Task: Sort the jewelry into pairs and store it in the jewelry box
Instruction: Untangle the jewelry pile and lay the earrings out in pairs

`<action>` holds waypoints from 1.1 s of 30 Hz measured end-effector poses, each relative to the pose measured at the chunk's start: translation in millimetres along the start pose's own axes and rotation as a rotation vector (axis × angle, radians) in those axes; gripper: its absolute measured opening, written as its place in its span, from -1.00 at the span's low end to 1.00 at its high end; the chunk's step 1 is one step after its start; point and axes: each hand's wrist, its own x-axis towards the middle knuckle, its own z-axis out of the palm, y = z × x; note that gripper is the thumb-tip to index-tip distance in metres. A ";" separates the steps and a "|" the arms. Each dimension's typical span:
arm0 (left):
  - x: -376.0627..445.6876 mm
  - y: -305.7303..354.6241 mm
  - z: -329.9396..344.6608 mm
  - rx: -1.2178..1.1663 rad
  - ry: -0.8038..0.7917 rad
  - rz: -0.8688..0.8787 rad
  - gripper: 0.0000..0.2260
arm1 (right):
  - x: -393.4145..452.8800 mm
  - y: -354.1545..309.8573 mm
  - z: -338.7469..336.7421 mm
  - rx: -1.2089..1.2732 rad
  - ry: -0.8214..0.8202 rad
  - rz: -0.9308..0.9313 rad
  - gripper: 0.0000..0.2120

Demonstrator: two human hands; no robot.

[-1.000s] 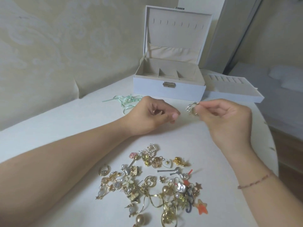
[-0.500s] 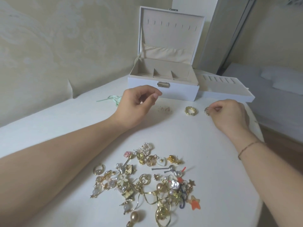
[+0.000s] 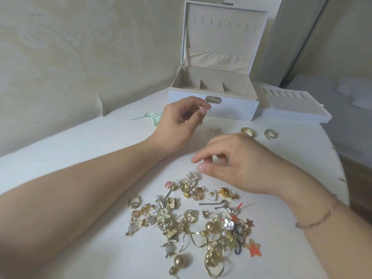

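No sleeves are seen: both forearms are bare up to the frame edge. No rings are worn on the left hand [image 3: 177, 125] or the right hand [image 3: 237, 164], and no watch is seen. A thin bracelet [image 3: 314, 220] is worn on the right wrist: a slim strand of small reddish-brown links or beads, wrapped once. Fingernails are kept short and unpainted, as far as can be made out.

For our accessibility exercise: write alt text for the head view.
A right hand hovers over a jewelry pile on a white table; the left hand hangs nearby. Behind stand two rings and an open jewelry box.
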 end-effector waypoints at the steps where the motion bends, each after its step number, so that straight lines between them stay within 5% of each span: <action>1: -0.1 0.1 -0.1 -0.007 -0.001 -0.001 -0.87 | 3.1 -1.6 6.3 -0.021 -0.026 0.001 -0.84; 11: 1.3 -2.8 2.6 -0.017 -0.020 0.017 -0.88 | 6.4 2.8 19.5 0.045 -0.142 -0.032 -0.93; 22: 1.8 -3.7 1.4 0.002 -0.023 0.031 -0.88 | -4.5 18.9 11.0 0.393 -0.018 0.036 -0.87; 33: 1.1 -2.1 0.9 -0.004 -0.031 0.032 -0.90 | -1.2 13.6 17.3 0.046 -0.151 -0.039 -0.82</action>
